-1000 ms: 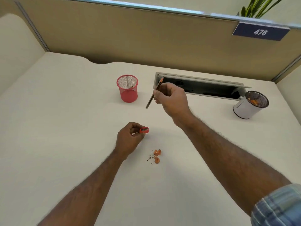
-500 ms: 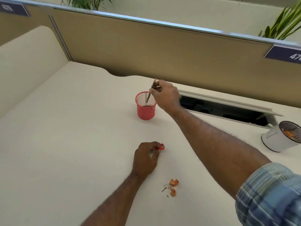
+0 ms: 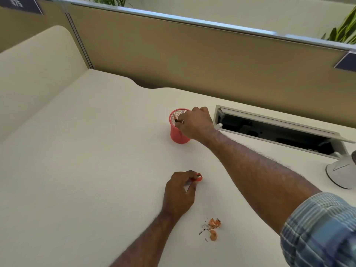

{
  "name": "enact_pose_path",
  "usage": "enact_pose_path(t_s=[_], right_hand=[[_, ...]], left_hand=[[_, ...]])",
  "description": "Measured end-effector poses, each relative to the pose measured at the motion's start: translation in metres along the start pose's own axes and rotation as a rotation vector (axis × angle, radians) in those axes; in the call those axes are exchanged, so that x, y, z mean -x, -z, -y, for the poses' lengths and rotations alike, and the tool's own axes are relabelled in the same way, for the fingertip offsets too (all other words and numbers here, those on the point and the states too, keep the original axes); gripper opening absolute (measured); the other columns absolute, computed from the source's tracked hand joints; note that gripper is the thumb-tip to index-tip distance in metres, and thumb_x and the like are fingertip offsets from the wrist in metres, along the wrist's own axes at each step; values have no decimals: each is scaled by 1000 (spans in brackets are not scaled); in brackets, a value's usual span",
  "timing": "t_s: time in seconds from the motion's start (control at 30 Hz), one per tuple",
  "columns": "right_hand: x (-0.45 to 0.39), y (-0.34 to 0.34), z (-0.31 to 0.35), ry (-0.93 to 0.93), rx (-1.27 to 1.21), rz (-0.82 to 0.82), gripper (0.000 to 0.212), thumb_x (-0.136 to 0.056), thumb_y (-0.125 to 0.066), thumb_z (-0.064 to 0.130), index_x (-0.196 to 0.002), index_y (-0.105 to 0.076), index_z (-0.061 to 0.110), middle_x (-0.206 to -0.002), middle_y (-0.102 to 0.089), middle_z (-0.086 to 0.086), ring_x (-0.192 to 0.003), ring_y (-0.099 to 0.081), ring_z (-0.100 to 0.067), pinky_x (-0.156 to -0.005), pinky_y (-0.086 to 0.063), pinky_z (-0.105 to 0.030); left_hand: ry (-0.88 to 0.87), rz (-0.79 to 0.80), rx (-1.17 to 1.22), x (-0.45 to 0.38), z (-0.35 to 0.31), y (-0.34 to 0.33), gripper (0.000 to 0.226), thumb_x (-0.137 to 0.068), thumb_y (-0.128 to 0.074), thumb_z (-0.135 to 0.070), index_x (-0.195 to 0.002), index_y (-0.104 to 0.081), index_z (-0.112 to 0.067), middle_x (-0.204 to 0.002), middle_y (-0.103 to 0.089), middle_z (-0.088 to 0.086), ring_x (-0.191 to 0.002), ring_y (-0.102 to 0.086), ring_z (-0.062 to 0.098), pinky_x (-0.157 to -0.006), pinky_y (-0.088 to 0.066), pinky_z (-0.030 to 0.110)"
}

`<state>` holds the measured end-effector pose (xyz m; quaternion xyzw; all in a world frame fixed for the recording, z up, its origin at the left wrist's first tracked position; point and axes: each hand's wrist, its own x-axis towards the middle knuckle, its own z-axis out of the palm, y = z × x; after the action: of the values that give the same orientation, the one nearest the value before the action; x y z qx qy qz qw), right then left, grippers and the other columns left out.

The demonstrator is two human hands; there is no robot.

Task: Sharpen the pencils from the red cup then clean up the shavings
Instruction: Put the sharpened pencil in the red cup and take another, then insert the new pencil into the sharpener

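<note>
Since the earlier frames, the pencil (image 3: 175, 118) has been lowered from above the red cup (image 3: 178, 132) until only its tip shows inside the rim. To the left, on the desk (image 3: 77, 151), the red sharpener (image 3: 198, 177) is pinched in the curled left hand (image 3: 179, 193), with the shavings (image 3: 212, 227) lying nearby. At the cup mouth the right hand (image 3: 196, 122) is curled on the pencil, so a sharpened pencil is judged as being returned; release and picking the next one would be required.

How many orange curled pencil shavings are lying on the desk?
2. One orange curl lies near the left forearm; the second lies just nearer the camera. Dark specks lie beside them; these may hide smaller bits.
</note>
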<state>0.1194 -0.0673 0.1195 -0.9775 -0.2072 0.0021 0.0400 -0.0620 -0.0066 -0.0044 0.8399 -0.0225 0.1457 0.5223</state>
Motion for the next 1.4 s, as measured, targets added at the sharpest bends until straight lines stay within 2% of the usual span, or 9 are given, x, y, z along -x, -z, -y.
enact_pose_path(t_s=[0.3,0.4,0.57,0.77,0.87,1.03,1.13,1.23,1.4], right_hand=[[4,19,7,111,244,279,40,-104,-24,37,-132,-52,41,-104,-62,2,-122,-47,-27,-117,1,-48],[4,21,10,65,229,321,46,-103,-20,46,-122,-61,36,-94,-61,1,-116,-51,-24,-117,2,-46],[0,35,3,38,102,211,49,-93,-38,60,-99,-69,21,-91,-65,1,-104,-56,-21,-114,-10,-43],[18,95,-8,-6,-176,224,26,-88,-61,42,-109,-65,26,-104,-61,9,-101,-56,-14,-88,-41,-28],[41,124,-18,-27,-489,173,24,-89,-63,23,-113,-65,20,-111,-69,5,-104,-63,-12,-91,-50,-29],[109,146,-33,-90,-783,-39,18,-96,-51,10,-105,-66,14,-92,-76,4,-80,-66,-5,-83,-53,-38],[148,137,-37,-182,-880,-132,15,-96,-55,16,-95,-70,20,-81,-76,0,-81,-69,-21,-79,-55,-39],[183,113,-40,-267,-881,-208,15,-94,-61,23,-103,-73,21,-91,-73,-7,-81,-65,-25,-73,-53,-34],[235,62,-39,-322,-728,-215,25,-98,-55,27,-115,-66,13,-100,-59,4,-89,-58,-15,-69,-42,-21]], left_hand=[[-3,2,-20,1,0,0,19,-83,-65,-20,-101,-72,-15,-103,-72,-4,-97,-65,9,-86,-55,25],[-1,3,-18,1,0,0,19,-83,-65,-19,-101,-72,-15,-103,-72,-4,-97,-65,9,-86,-55,24],[-15,-1,-28,1,0,1,21,-82,-65,-16,-102,-72,-16,-102,-72,-5,-96,-65,9,-85,-54,21],[-26,-7,-33,2,3,1,20,-82,-64,-18,-101,-71,-17,-101,-72,-9,-98,-64,8,-84,-55,25],[-17,-15,-43,0,1,3,22,-81,-62,-18,-100,-72,-16,-101,-73,-7,-97,-65,8,-85,-55,27],[56,30,-59,-3,-8,9,26,-80,-57,-24,-102,-70,-22,-99,-74,-11,-96,-67,8,-87,-55,33],[162,72,19,-3,-20,15,29,-83,-63,-9,-104,-66,-28,-99,-74,-15,-97,-69,5,-91,-54,30],[210,96,66,5,-39,21,38,-84,-66,2,-105,-62,-30,-93,-71,-26,-96,-66,-7,-84,-51,12],[225,120,148,27,-66,30,33,-87,-66,-3,-114,-63,-22,-106,-72,-9,-100,-65,-5,-84,-50,10]])
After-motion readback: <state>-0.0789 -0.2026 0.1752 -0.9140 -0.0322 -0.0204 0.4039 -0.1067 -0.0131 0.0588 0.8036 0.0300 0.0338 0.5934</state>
